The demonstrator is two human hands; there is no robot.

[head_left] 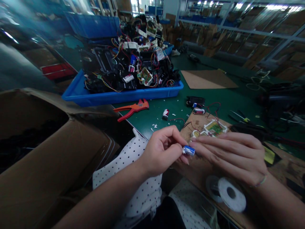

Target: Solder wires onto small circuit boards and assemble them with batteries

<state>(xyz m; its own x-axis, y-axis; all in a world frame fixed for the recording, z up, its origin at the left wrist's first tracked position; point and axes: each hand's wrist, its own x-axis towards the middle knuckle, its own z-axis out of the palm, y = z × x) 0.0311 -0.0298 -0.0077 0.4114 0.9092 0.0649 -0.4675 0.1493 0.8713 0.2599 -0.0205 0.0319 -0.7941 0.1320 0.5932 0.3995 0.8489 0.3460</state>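
Observation:
My left hand (164, 151) is closed, with thumb and index finger pinching a small blue cylinder battery (189, 150) that has a whitish, ragged end. Close by, the fingers of my right hand (231, 152) are stretched out side by side. Their tips reach the battery's upper right end, but whether they touch it I cannot tell; the thumb is hidden. Beyond the fingertips, a green circuit board (215, 128) in a white frame lies on a worn wooden board (195, 119). A red and white battery (166, 114) on wires stands further left.
Orange-handled cutters (133, 109) lie before a blue tray (124, 95) heaped with wired black parts. Another wired battery (199, 111), a cardboard sheet (209, 79) and pliers (239, 117) are on the green table. A white spool (231, 194) sits below my right hand; a carton (47, 152) stands left.

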